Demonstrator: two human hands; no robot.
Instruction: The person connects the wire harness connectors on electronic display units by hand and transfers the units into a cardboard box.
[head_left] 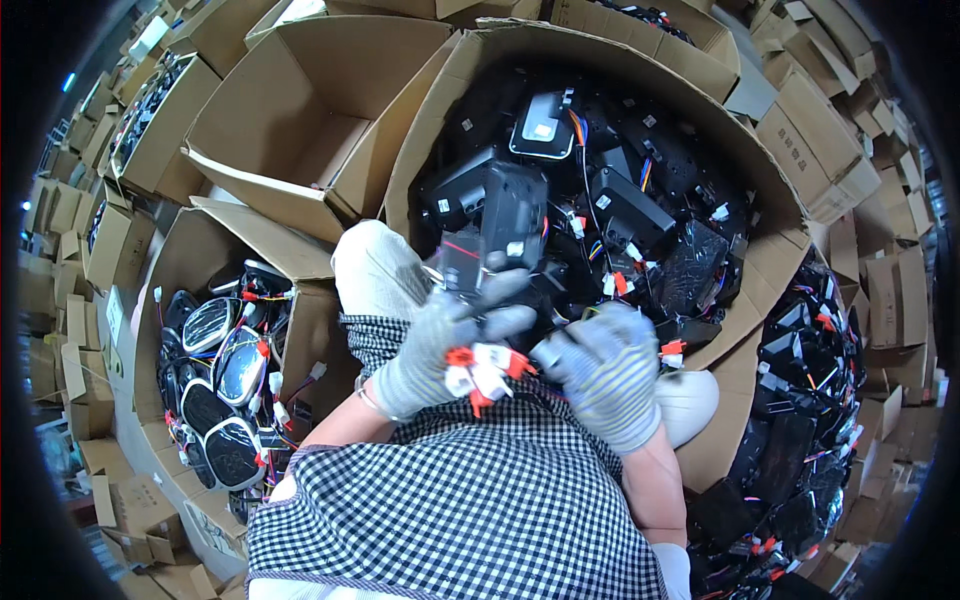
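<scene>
Left hand (pixel 430 350) grips a rigid, light-looking black module (pixel 500 235) above the big carton (pixel 440 110); right hand (pixel 605 370) pinches its fragile connector leads (pixel 485 370).

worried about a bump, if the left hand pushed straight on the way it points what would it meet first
Likely the black module the left hand already grips; past that, the heap of black parts in the big box. Depth is hard to judge from above.

An empty open cardboard box (pixel 300 110) stands at the upper left; below it, another carton (pixel 190 260) holds oval glossy panels (pixel 225 365) with red-tipped wires; stacked boxes (pixel 850 150) crowd the right
</scene>
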